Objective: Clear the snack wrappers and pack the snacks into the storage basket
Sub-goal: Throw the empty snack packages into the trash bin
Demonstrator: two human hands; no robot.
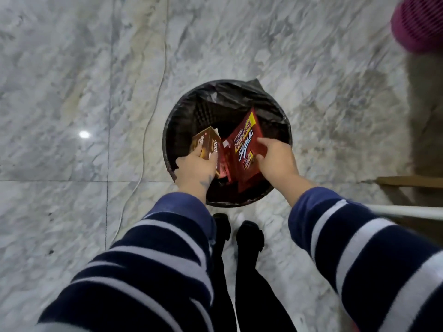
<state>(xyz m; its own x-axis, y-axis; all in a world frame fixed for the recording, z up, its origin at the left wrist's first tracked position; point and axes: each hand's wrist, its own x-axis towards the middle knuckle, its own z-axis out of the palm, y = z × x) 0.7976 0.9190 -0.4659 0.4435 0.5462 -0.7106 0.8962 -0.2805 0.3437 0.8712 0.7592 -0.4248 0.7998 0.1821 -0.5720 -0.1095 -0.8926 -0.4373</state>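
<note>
I am looking straight down into a round black waste bin lined with a black plastic bag, standing on a pale grey marbled tile floor. Both of my hands are over its mouth. My left hand has its fingers curled round a brown and gold snack wrapper, held just inside the bin's left rim. My right hand pinches the right edge of a flat red snack wrapper, which tilts down into the bin; further dark red wrappers sit between the two hands, pressed against the big one.

On the big red wrapper I can read "beng beng" in red on a yellow band and, below it, white script that looks like "Share it". The brown wrapper carries white lettering I cannot make out, since it is turned away and partly covered by my fingers.

The bin's bottom is too dark to see. At the top right corner a magenta mesh plastic basket is cut off by the frame, well apart from the bin. A thin white cable runs across the floor to the bin's left.
</note>
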